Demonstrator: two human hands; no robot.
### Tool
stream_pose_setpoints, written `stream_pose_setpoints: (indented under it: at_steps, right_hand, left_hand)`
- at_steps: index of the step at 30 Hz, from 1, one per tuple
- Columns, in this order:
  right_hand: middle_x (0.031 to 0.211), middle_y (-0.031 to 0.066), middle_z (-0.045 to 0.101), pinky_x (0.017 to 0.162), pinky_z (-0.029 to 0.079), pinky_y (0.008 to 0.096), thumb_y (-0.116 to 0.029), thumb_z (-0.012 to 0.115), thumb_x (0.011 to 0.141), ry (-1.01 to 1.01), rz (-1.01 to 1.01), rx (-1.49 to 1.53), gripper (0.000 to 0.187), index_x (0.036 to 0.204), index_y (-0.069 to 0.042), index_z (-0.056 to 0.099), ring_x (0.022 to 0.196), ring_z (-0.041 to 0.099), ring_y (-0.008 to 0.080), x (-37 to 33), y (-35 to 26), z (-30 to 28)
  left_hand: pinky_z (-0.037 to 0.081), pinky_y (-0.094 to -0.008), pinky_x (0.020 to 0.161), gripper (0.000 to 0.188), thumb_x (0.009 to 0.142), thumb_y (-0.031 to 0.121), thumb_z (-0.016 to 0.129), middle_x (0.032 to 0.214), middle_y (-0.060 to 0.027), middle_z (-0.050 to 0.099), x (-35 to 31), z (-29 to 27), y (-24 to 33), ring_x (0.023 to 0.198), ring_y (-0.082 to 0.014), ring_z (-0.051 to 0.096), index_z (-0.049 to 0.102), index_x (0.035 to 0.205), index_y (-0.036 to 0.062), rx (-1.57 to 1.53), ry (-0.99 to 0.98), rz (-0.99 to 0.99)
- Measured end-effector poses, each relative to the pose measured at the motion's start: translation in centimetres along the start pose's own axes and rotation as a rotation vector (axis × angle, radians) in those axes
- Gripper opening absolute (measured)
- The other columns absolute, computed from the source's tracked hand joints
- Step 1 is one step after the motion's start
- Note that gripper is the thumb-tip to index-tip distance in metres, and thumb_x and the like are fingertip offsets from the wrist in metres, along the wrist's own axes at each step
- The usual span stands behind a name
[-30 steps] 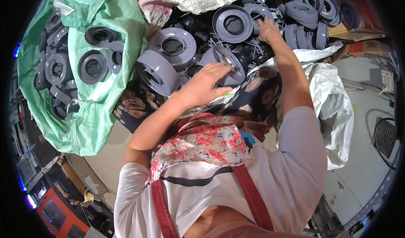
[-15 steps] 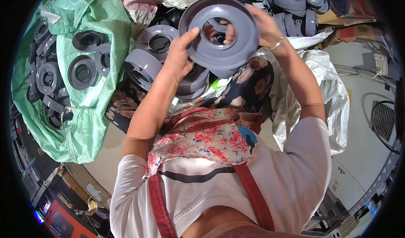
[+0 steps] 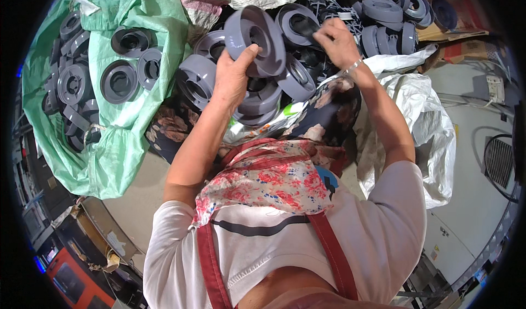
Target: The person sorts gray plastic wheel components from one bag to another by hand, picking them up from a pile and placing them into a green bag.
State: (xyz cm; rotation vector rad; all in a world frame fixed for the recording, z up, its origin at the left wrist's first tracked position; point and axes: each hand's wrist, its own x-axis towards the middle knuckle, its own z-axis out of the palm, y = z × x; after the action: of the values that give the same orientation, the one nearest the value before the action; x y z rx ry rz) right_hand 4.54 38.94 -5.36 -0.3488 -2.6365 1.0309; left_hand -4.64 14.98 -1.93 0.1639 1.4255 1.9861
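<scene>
Pale beige floor [image 3: 137,207] showed beside a green woven-plastic sack [image 3: 112,169] holding round grey plastic parts [image 3: 76,83]. Near knees in dark floral cloth [image 3: 337,109], the left hand [image 3: 233,76] grasped a glossy, tilted grey plastic ring [image 3: 241,33] above similar pieces [image 3: 195,78]. The right hand [image 3: 337,43] hovered to its right, fingers curled; whether they pinched anything could not be told.

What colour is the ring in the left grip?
The ring is purplish grey, best seen in the head view.
</scene>
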Motion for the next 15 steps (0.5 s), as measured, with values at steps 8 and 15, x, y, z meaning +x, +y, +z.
stream_pose_setpoints:
  at_steps: [8, 15]
  right_hand:
    - [0.115, 0.0248, 0.045, 0.094, 0.037, 0.0391, -0.019, 0.072, 0.066, -0.148, -0.185, 0.028, 0.055, 0.111, -0.001, 0.047, 0.111, 0.042, 0.0366, -1.9, -10.3, 0.0]
    - [0.106, 0.0191, 0.042, 0.086, 0.043, 0.0379, -0.015, 0.076, 0.059, -0.320, -0.550, -0.368, 0.070, 0.117, -0.004, 0.039, 0.101, 0.042, 0.0354, -2.5, -13.2, 0.2]
  left_hand:
    - [0.047, -0.0296, 0.081, 0.033, 0.084, 0.016, 0.059, 0.099, -0.0059, 0.058, -3.1, 0.6, 0.0, 0.090, -0.0146, 0.057, 0.050, 0.110, -0.0006, -0.180, -0.190, -0.067]
    - [0.051, -0.0314, 0.076, 0.034, 0.085, 0.020, 0.057, 0.101, -0.0085, 0.058, -4.9, -2.1, 3.1, 0.086, -0.0148, 0.059, 0.049, 0.110, -0.0029, -0.105, -0.271, -0.207]
